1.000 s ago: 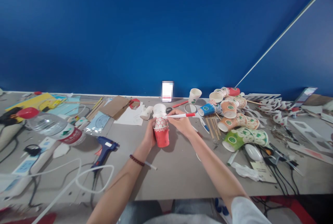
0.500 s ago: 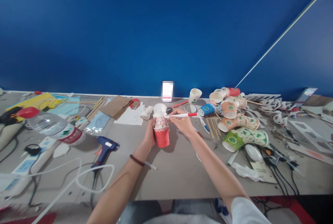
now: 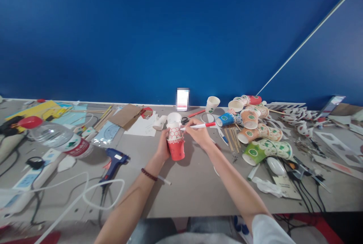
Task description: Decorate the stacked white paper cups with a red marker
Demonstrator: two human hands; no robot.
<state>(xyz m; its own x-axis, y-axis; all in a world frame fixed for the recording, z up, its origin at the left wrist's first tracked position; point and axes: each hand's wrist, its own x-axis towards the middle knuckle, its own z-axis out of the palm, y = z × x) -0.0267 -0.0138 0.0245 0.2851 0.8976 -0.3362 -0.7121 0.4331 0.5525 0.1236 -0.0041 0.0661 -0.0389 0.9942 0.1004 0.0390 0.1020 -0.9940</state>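
Observation:
My left hand is wrapped round the left side of a stack of paper cups, red at the bottom, white with red scallops in the middle and white on top. In my right hand is a white marker pen with a red end, held between the fingers. Its tip is at the right edge of the scalloped part; whether it touches cannot be made out. Behind the stack lies a small white paper cup on its side.
Several decorated paper cups lie to the right beside wooden sticks. A white cup stands at the back. On the left are a blue glue gun, a plastic bottle, a power strip and cardboard. A blue wall rises behind.
The marker pen has tilted slightly, its tip shifting a little lower and to the right along the scalloped cup. My left hand and the cup stack stay in place.

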